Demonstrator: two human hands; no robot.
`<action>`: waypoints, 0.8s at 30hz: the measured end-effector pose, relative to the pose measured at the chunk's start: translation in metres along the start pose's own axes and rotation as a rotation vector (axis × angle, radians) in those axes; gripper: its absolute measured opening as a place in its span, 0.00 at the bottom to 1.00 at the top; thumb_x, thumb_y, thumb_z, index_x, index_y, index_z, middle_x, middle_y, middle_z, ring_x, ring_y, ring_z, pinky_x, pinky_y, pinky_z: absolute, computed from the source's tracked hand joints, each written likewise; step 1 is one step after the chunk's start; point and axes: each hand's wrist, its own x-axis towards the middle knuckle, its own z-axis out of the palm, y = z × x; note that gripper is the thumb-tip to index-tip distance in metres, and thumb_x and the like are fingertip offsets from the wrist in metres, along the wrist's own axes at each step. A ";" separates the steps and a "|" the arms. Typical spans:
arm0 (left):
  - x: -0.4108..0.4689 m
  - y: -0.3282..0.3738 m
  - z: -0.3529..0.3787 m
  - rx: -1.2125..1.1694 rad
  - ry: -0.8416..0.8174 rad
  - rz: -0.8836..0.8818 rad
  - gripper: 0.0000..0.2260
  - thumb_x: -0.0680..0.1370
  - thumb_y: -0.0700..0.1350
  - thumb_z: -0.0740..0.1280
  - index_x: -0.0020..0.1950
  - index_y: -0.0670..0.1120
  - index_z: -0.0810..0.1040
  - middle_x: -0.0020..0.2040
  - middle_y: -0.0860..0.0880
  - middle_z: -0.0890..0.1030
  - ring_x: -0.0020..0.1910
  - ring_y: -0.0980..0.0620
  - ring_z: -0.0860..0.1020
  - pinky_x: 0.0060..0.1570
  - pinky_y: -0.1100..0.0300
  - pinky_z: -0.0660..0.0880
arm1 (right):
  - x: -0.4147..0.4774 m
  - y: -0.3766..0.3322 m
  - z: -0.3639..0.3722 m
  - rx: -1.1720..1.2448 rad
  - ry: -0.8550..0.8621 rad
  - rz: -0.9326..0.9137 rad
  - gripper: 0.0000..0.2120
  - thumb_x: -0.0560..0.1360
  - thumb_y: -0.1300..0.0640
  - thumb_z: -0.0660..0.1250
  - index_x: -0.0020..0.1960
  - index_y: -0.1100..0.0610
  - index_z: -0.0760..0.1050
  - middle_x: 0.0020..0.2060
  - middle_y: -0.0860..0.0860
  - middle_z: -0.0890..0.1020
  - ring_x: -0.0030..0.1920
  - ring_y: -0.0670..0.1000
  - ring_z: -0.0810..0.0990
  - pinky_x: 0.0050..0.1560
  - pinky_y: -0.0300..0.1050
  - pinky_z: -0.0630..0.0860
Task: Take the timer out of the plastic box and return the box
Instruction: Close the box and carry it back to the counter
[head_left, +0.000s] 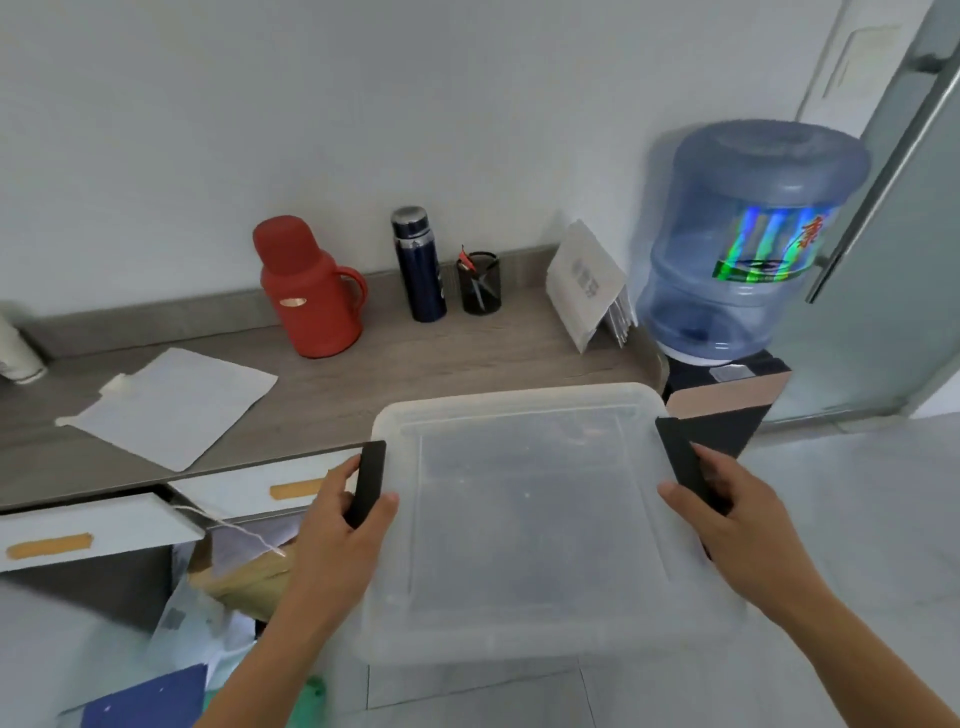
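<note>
I hold a translucent plastic box (524, 519) with its lid on, in the air in front of the counter. My left hand (343, 525) grips the black latch on the box's left side. My right hand (727, 514) grips the black latch on the right side. Dark shapes show faintly through the cloudy lid; I cannot make out a timer.
The grey counter (415, 358) carries a red thermos jug (306, 291), a dark blue flask (418, 265), a black pen holder (479, 283), white paper sheets (176, 405) and a stand-up card (587, 283). A water dispenser (737, 249) stands at the right. An open cupboard with bags (234, 577) lies below left.
</note>
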 end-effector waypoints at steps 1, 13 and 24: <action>0.009 0.004 0.000 0.001 0.020 -0.002 0.17 0.76 0.44 0.67 0.64 0.53 0.71 0.46 0.42 0.81 0.44 0.40 0.79 0.44 0.45 0.77 | 0.014 -0.007 0.000 0.006 -0.017 -0.022 0.26 0.74 0.50 0.68 0.70 0.50 0.68 0.53 0.47 0.79 0.49 0.50 0.79 0.52 0.49 0.77; 0.191 0.030 0.005 -0.132 0.049 0.023 0.17 0.77 0.41 0.66 0.63 0.54 0.70 0.50 0.52 0.81 0.48 0.51 0.80 0.43 0.57 0.76 | 0.201 -0.086 0.052 -0.179 -0.088 -0.165 0.29 0.73 0.44 0.67 0.72 0.46 0.63 0.56 0.45 0.76 0.53 0.50 0.75 0.59 0.54 0.75; 0.316 0.019 0.025 -0.076 -0.046 0.032 0.24 0.76 0.41 0.67 0.71 0.47 0.67 0.51 0.60 0.77 0.51 0.60 0.77 0.50 0.56 0.75 | 0.290 -0.119 0.106 -0.439 -0.136 -0.050 0.31 0.76 0.44 0.62 0.75 0.48 0.56 0.68 0.53 0.70 0.62 0.54 0.73 0.64 0.55 0.71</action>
